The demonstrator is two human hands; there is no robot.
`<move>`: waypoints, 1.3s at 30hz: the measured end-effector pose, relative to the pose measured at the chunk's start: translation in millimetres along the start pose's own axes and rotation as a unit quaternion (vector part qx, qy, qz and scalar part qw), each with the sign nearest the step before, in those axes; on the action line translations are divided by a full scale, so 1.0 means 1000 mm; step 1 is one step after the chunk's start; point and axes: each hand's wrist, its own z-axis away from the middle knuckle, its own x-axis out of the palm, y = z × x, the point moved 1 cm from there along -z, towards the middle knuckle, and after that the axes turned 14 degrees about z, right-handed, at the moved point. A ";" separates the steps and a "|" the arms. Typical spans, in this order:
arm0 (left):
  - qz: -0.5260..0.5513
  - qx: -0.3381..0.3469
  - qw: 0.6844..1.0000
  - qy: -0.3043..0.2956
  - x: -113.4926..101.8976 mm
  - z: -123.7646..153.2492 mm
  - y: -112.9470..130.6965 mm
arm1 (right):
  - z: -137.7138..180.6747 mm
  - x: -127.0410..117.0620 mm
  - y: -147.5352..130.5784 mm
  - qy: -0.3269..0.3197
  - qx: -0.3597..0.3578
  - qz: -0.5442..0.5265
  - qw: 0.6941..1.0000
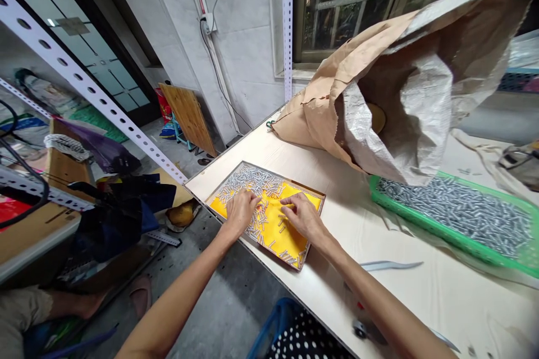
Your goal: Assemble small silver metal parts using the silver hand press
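Note:
A shallow framed tray with a yellow bottom (295, 200) lies near the table's left edge, strewn with many small silver metal pins (248, 180), thickest at its far left corner. My left hand (240, 210) lies flat on the pins in the tray, fingers spread. My right hand (302, 214) rests on the yellow bottom beside it, fingers stretched out and pressing down on a few pins. Neither hand grips anything.
A green tray (379, 197) heaped with the same silver pins stands at the right. Behind it a big brown paper sack (404, 61) lies open on its side. Tweezers (389, 265) lie on the white table (421, 291). Perforated shelf rails (84, 81) and clutter fill the left.

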 end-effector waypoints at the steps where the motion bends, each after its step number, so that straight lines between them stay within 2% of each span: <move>1: -0.026 -0.013 1.000 -0.010 0.001 -0.003 0.000 | 0.000 0.001 -0.001 -0.003 -0.001 -0.004 1.000; 4: -0.062 -0.025 0.998 -0.020 0.005 -0.008 0.000 | 0.001 0.004 -0.006 0.001 0.000 -0.022 1.000; 6: -0.048 -0.012 0.999 -0.013 0.007 -0.009 -0.002 | 0.000 0.005 -0.010 0.004 0.016 -0.051 0.999; 11: 0.087 0.052 0.995 -0.004 0.014 0.010 -0.001 | -0.010 0.013 -0.018 -0.022 0.114 -0.189 0.975; 14: 0.156 0.074 0.985 0.024 0.021 0.030 0.008 | -0.014 0.019 -0.024 -0.037 0.167 -0.223 0.960; 16: 0.194 0.070 0.978 0.039 0.025 0.039 0.015 | -0.013 0.021 -0.026 -0.033 0.169 -0.229 0.958; 19: 0.289 0.008 0.957 0.009 0.027 0.042 0.021 | -0.010 0.020 -0.026 -0.021 0.147 -0.230 0.962; 23: 0.411 -0.118 0.896 -0.116 0.024 0.036 0.017 | -0.005 0.014 -0.020 -0.024 0.127 -0.241 0.962; 24: 0.406 -0.123 0.895 -0.135 0.022 0.033 0.014 | -0.004 0.012 -0.019 -0.020 0.118 -0.227 0.967; 26: 0.340 -0.089 0.927 -0.128 0.016 0.025 0.008 | -0.002 0.006 -0.017 0.006 0.078 -0.167 0.983; 29: 0.166 -0.002 0.986 -0.016 0.004 0.007 -0.002 | 0.003 -0.002 -0.014 0.053 0.015 -0.072 0.996; 31: 0.061 0.026 0.997 0.043 -0.001 -0.008 -0.008 | 0.007 -0.003 -0.012 0.060 0.010 -0.045 0.997; 32: 0.017 0.036 0.998 0.050 -0.002 -0.015 -0.010 | 0.009 -0.003 -0.011 0.058 0.012 -0.037 0.998; 36: -0.076 0.094 0.993 -0.003 0.004 -0.030 -0.011 | 0.014 0.003 -0.011 0.056 0.002 -0.028 0.998; 39: -0.074 0.151 0.985 -0.047 0.011 -0.020 -0.009 | 0.016 0.003 -0.013 0.073 -0.013 -0.039 0.996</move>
